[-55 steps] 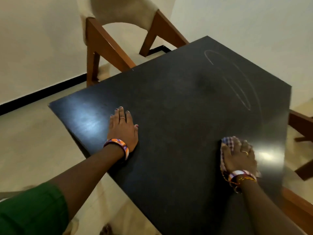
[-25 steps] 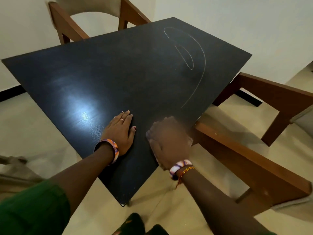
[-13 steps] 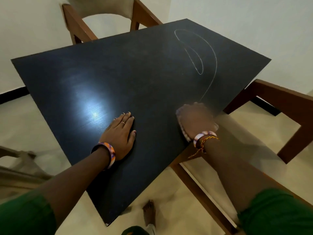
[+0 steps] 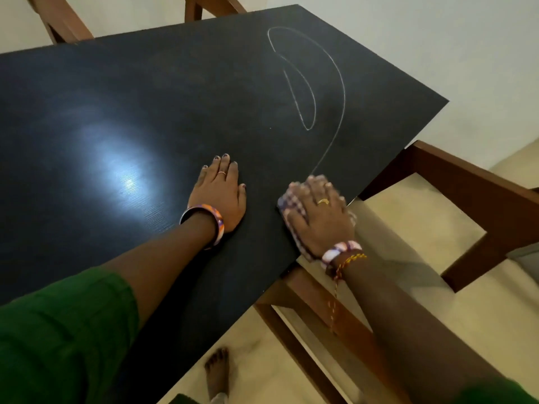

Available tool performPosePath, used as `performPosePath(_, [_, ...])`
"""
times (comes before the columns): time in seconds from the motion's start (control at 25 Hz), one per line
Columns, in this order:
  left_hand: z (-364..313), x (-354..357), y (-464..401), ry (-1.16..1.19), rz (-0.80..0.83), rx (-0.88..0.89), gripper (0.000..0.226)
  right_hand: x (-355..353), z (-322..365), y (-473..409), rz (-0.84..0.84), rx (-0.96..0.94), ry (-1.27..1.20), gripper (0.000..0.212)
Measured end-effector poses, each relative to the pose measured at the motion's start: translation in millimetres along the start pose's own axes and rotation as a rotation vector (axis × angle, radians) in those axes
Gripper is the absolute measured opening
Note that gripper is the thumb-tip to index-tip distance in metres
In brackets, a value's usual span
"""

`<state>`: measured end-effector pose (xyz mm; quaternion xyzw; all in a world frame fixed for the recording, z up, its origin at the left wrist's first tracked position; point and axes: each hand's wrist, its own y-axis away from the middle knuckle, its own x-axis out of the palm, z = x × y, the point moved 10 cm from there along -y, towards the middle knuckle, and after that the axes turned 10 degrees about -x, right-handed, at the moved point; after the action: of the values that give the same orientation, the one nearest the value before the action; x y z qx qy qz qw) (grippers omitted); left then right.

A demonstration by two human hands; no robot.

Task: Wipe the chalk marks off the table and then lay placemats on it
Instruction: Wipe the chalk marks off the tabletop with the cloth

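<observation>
One table (image 4: pixel 145 97), one cloth (image 4: pixel 287 211), two hands: left (image 4: pixel 220 193), right (image 4: pixel 320 220); two chairs: (image 4: pixel 455 182), (image 4: pixel 64 21).

My right hand (image 4: pixel 319 212) blurring, covering most of checked cloth (image 4: pixel 287 209). Table (image 4: pixel 145 112) running off left edge; far chair (image 4: pixel 62 23) getting cropped at top.

right hand (image 4: pixel 320 217) pressing cloth (image 4: pixel 284 204), chalk marks (image 4: pixel 309 83)
</observation>
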<state>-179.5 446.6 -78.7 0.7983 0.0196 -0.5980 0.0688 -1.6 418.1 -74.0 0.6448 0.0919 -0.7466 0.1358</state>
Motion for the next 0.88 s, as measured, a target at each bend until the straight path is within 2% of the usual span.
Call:
performPosePath(0.08, [-14, 4, -18, -0.014, -0.006, -0.021, 0.055, -3, -37, -31, 0.015, 0.146, -0.018, 0.057])
performPosePath(0.16, [-23, 5, -33, -0.009, -0.018, -0.035, 0.055, -2, -41, -46, 0.012, 0.196, -0.001, 0.057])
performPosePath(0.24, [-24, 7, -39, 0.0, -0.023, -0.054, 0.055, -1, -16, -40, -0.003, 0.118, 0.012, 0.059])
performPosePath(0.36, [-23, 7, -36, -0.004, -0.017, -0.057, 0.055, 3, 23, 1, 0.024, -0.113, 0.002, 0.063])
performPosePath(0.44, [-23, 5, -35, -0.001, -0.015, -0.061, 0.055, 3, 13, 15, 0.067, -0.14, 0.004, 0.065])
performPosePath(0.6, [-23, 4, -36, -0.001, -0.01, -0.069, 0.055, -7, -53, -30, 0.07, 0.093, 0.017, 0.062])
performPosePath(0.72, [-20, 4, -37, 0.01, -0.018, -0.082, 0.055, -7, -62, -73, 0.089, 0.198, -0.021, 0.059])
performPosePath(0.8, [-21, 3, -38, 0.01, -0.016, -0.08, 0.055, -5, -37, -82, 0.068, 0.143, -0.008, 0.059])
performPosePath(0.88, [-19, 1, -35, 0.015, -0.019, -0.114, 0.058, -2, 0, -70, 0.03, -0.027, 0.031, 0.062])
